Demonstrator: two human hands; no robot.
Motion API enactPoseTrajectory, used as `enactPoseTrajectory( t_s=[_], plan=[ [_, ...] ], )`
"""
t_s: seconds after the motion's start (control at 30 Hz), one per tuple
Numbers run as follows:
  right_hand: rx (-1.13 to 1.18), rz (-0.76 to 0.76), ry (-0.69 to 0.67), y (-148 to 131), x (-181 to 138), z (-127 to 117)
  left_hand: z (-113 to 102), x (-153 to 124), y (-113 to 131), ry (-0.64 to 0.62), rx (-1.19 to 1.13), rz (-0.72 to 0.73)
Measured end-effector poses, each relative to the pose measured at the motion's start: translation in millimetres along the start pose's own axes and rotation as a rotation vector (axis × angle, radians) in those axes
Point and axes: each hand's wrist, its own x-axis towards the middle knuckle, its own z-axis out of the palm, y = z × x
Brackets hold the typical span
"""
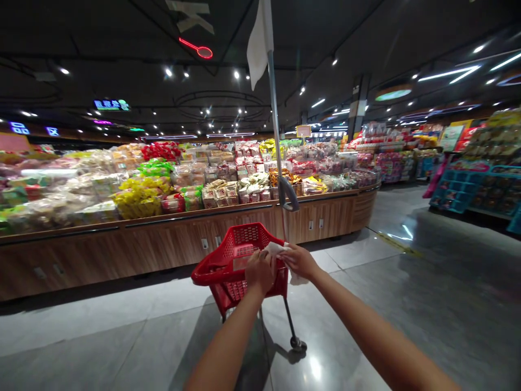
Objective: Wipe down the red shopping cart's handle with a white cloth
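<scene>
A red plastic shopping basket (232, 260) on small wheels stands on the grey floor in front of me. A metal pole (275, 130) rises from its right side, with a grey handle loop partway up and a white flag (259, 41) at the top. My left hand (259, 270) is curled over the basket's near rim. My right hand (299, 260) sits beside it, fingers closed on a white cloth or tissue (277, 248) pressed to the rim.
A long wooden display counter (163, 233) piled with bagged snacks runs across behind the basket. More shelves and blue crates (464, 193) stand at the right. Glossy grey floor tiles spread to the right and toward me.
</scene>
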Motion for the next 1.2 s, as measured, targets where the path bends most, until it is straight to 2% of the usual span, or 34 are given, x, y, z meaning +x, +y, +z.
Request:
enactPoseTrajectory(
  t_s=[0.1,0.2,0.37,0.47,0.53,0.6,0.67,0.73,0.8,0.87,0.93,1.07,1.2],
  plan=[
    [0.038,0.082,0.076,24.9,-0.3,-1.6,-4.8,0.9,-8.7,0.003,-0.004,-0.031],
    [0.086,0.152,0.165,35.5,-10.1,9.8,-11.5,-6.4,-25.3,0.03,-0.003,-0.053],
    [0.205,0.073,0.176,10.0,-25.7,45.0,-28.3,-26.6,-83.2,0.055,-0.085,0.067],
    [0.237,0.166,0.168,-4.3,-13.2,51.6,-46.4,-30.5,-123.8,-0.004,-0.184,0.102],
    [0.287,0.237,0.219,-10.9,1.7,51.7,-60.7,-29.7,-140.1,-0.068,-0.242,0.091],
    [0.345,0.26,0.293,-20.2,16.5,55.2,-73.4,-29.2,-140.6,-0.053,-0.269,0.018],
    [0.383,0.224,0.316,-35.2,26.9,67.0,-80.5,-30.7,-124.7,0.073,-0.246,-0.095],
    [0.377,0.142,0.216,-53.0,31.2,87.6,-80.2,-32.9,-99.1,0.201,-0.175,-0.145],
    [0.312,0.064,0.033,-67.4,30.4,112.2,-73.1,-34.5,-75.9,0.177,-0.083,-0.039],
    [0.217,0.008,-0.132,-72.5,28.0,133.1,-61.5,-35.8,-65.4,0.099,0.005,0.004],
    [0.129,-0.033,-0.215,-66.5,27.6,145.0,-47.8,-39.7,-71.2,0.035,0.083,-0.041],
    [-0.019,-0.045,-0.253,-34.8,34.8,147.4,-22.9,-59.9,-109.4,-0.055,0.195,-0.083],
    [-0.068,-0.028,-0.322,-14.3,41.8,148.5,-9.4,-76.7,-138.6,-0.029,0.269,-0.089]
  ],
)
